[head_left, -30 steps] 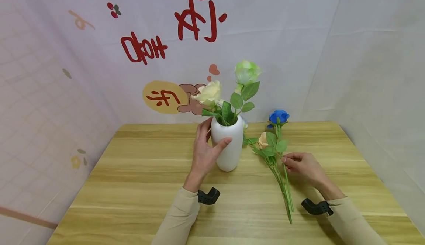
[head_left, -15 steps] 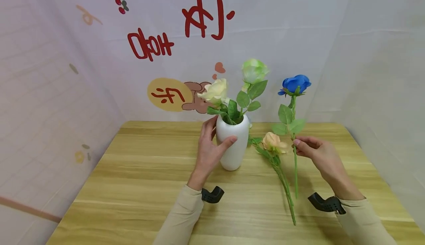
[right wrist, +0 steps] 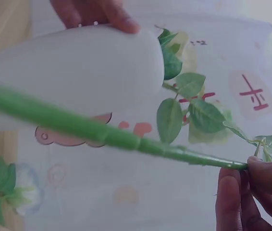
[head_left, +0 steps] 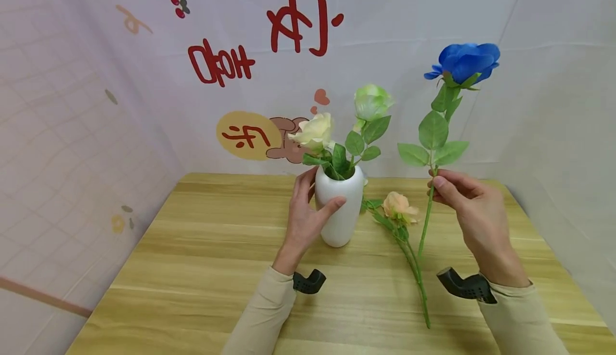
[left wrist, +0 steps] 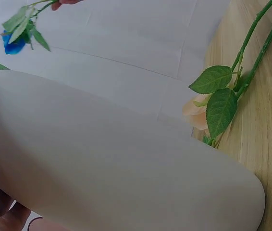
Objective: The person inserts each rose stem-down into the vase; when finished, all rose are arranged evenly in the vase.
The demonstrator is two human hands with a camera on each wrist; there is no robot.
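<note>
My left hand (head_left: 304,221) grips a white vase (head_left: 340,213), thumb across its front and fingers around the far left side. The vase stands upright, bearing a cream rose (head_left: 315,132) and a pale green rose (head_left: 372,102). Off to the right, my right hand (head_left: 481,213) pinches the stem of a blue artificial rose (head_left: 467,65) just under its leaves. The bloom points up, and its stem (right wrist: 126,140) slants past the vase in the right wrist view. Between vase and right hand, a peach flower (head_left: 399,206) lies on the table with its stems toward me.
The wooden table (head_left: 216,248) backs onto a white cloth wall (head_left: 409,13) printed with red characters and a cartoon. Low in the right wrist view, a whitish flower (right wrist: 29,190) with green leaves lies partly behind the vase as seen from the head.
My right hand has picked the blue rose up from beside the peach flower and raised it upright, up and to the right. My left hand stays on the vase; the head view shifted slightly.
</note>
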